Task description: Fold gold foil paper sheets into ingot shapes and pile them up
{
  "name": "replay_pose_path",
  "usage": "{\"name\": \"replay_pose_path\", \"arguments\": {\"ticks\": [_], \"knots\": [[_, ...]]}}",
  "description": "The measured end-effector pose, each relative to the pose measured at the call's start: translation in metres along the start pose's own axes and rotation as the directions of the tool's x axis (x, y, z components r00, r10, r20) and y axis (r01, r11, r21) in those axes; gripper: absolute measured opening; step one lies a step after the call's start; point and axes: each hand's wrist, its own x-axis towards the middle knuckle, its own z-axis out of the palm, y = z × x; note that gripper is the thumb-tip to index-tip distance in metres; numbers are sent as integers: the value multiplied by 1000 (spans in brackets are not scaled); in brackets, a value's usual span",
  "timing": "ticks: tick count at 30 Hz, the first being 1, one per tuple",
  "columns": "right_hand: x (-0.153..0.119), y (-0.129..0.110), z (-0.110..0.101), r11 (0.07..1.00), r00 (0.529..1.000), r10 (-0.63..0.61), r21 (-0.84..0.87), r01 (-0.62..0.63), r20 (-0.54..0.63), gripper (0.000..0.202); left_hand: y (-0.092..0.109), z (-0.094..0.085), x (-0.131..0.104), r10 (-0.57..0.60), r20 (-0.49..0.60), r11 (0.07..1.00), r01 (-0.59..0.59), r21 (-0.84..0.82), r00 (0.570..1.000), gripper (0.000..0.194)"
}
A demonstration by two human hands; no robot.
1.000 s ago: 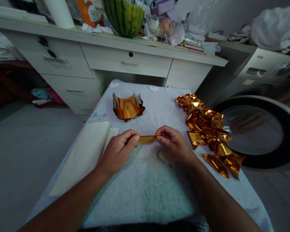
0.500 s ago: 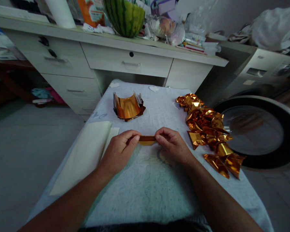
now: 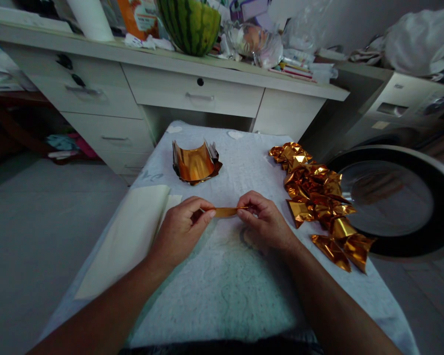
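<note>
A narrow folded strip of gold foil paper (image 3: 226, 212) is stretched level between my two hands, just above the cloth. My left hand (image 3: 185, 224) pinches its left end between thumb and forefinger. At the right end, the thumb and fingers of my right hand (image 3: 264, 217) are closed on it. Beyond my hands stands a curved stack of gold foil sheets (image 3: 195, 163), bowed upward at both sides. Several folded gold foil pieces (image 3: 314, 185) lie in a heap to the right. Left of my left hand rests a folded cream sheet of paper (image 3: 128, 241).
A pale patterned cloth (image 3: 222, 291) covers the table. Behind it is a white drawer desk (image 3: 203, 98) carrying a cut watermelon (image 3: 190, 24) and clutter. At the right, a washing machine's round door (image 3: 392, 199) hangs open close to the table edge.
The foil strip has tilted in my fingers, so its dark upper band has gone and a plain gold face shows. Both hands stay in nearly the same place.
</note>
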Motion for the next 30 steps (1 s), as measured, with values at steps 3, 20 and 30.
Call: {"name": "replay_pose_path", "arguments": {"ticks": [3, 20, 30], "knots": [[-1, 1, 2, 988, 997, 63, 137, -69, 48, 7, -3, 2, -2, -61, 35, 994, 64, -85, 998, 11], [-4, 5, -1, 984, 992, -25, 179, 3, 120, 16, 0, 3, -2, -134, -2, 959, 129, -252, 991, 7], [-4, 6, -2, 992, 991, -68, 117, 55, 113, 13, 1, 4, 1, -165, 53, 929, 173, -327, 985, 6]]}}
